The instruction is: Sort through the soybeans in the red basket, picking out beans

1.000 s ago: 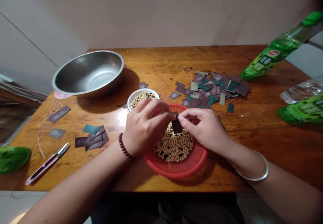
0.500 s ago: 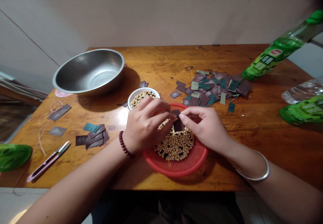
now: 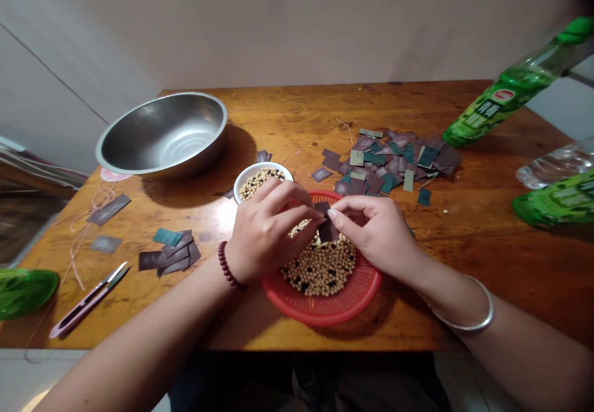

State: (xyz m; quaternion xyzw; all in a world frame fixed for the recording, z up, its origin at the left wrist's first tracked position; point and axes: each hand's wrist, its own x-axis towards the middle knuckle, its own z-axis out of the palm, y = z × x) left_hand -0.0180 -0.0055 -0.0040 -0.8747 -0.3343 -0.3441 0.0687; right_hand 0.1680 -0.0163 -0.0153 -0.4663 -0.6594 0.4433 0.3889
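Above a red plastic basket (image 3: 320, 317) my two hands meet at a small dark brown piece of material (image 3: 328, 229), leather-like in look. My left hand (image 3: 275, 229), with a beaded bracelet at its wrist, pinches the piece's left side. Thumb and fingers of my right hand (image 3: 378, 229) close on its upper right edge; a silver bangle circles that wrist. Pale beads or beans with some black ones (image 3: 320, 270) lie in the basket beneath. Just behind my left hand stands a white bowl (image 3: 238, 183) of similar pale and black pieces.
A steel basin (image 3: 162, 133) stands at the back left. Small scissors (image 3: 88, 300) lie front left, near a few brown and teal pieces (image 3: 171, 252) and loose thread (image 3: 77, 254). Brown and teal scraps (image 3: 390, 161) are heaped back right, beside a green bottle (image 3: 501, 99).
My hands stay almost in the same place, still pinching the dark brown piece. The whole view has shifted very slightly.
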